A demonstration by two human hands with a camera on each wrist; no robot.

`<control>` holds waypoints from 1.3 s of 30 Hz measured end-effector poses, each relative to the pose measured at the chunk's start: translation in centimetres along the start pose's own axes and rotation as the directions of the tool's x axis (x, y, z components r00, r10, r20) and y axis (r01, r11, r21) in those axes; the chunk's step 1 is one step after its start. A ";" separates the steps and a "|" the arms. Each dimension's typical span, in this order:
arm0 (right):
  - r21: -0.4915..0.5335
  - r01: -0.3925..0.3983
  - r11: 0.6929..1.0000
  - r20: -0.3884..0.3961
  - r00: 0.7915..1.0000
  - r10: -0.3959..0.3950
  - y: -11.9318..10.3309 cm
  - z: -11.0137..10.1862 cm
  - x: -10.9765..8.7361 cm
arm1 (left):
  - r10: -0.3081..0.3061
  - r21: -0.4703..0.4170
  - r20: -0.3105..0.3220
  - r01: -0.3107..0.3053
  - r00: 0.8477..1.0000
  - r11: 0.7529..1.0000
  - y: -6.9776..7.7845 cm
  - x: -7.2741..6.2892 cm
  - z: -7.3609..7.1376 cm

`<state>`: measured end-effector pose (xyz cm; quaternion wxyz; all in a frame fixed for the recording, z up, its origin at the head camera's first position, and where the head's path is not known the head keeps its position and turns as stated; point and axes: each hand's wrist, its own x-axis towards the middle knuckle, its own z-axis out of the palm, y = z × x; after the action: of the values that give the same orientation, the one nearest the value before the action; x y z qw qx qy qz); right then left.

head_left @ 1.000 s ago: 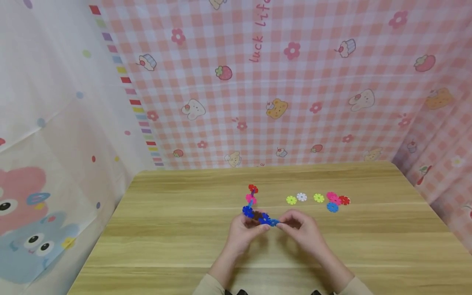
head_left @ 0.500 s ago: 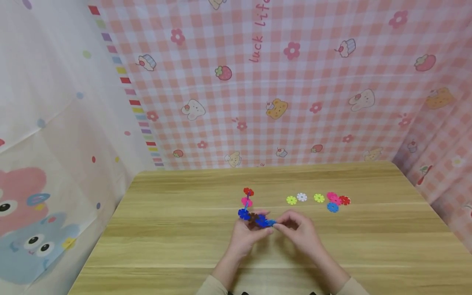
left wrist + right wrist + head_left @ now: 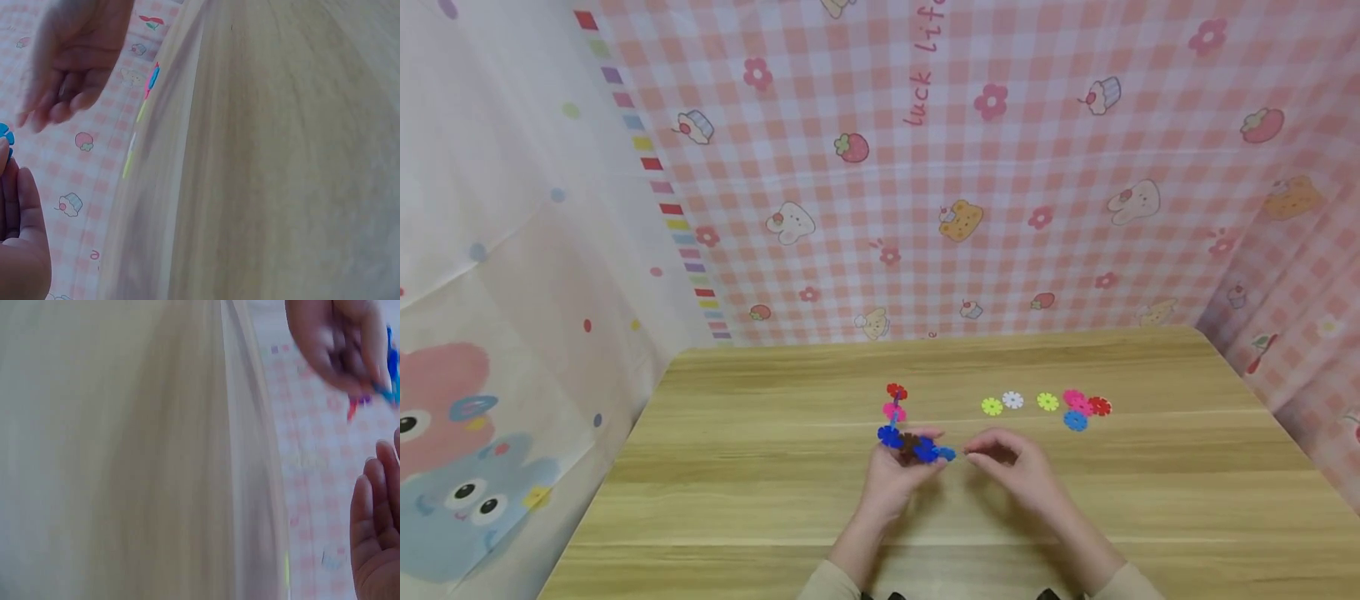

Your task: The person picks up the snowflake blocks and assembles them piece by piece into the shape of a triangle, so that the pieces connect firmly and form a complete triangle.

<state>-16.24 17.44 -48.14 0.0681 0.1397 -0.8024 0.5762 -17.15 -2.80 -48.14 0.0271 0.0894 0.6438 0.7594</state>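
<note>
My left hand point(image 3: 895, 483) grips a chain of interlocking plastic snowflake discs point(image 3: 910, 446) above the table. From its light blue end disc point(image 3: 946, 453) at the right, the chain runs through dark blue and brown discs to another dark blue one. There it turns away from me, through light blue, pink and purple pieces, to a red disc point(image 3: 897, 391). My right hand point(image 3: 1018, 471) is just right of the light blue end, apart from it, thumb and forefinger close together. The right wrist view shows its fingers point(image 3: 362, 500) loosely bent, with no disc visible between them.
Loose discs lie on the wooden table point(image 3: 737, 492) behind my right hand: a yellow disc point(image 3: 992, 407), a white disc point(image 3: 1012, 400), another yellow disc point(image 3: 1047, 402), and a cluster with pink discs point(image 3: 1074, 398), a blue disc point(image 3: 1076, 421) and a red disc point(image 3: 1100, 407). A checked cloth point(image 3: 925, 183) hangs behind.
The chain and my left hand have shifted slightly left. My right fingers, earlier at the light blue end disc, have let go, leaving a small gap between.
</note>
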 end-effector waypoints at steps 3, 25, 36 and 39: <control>-0.073 -0.087 0.994 -0.037 0.996 0.084 0.9 -1.9 0.3 | -0.017 0.000 -0.006 0.017 1.000 1.000 0.2 -0.1 -0.1; -0.447 -0.222 0.866 -0.183 0.971 0.155 6.6 -12.4 0.6 | -0.006 0.018 0.008 0.005 1.000 1.000 0.6 -0.3 -0.2; -0.535 -0.213 0.817 -0.093 0.977 0.194 7.2 -12.9 1.2 | -0.010 0.002 0.010 0.010 1.000 1.000 0.7 -0.3 -0.1; -0.524 -0.214 0.825 -0.077 0.976 0.204 7.1 -12.8 1.0 | -0.017 0.003 0.006 0.017 1.000 1.000 0.8 -0.4 0.0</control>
<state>-20.04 31.50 -50.14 0.0475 0.0216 -0.9396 0.3382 -16.73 -3.04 -47.40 0.0354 0.0865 0.6455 0.7580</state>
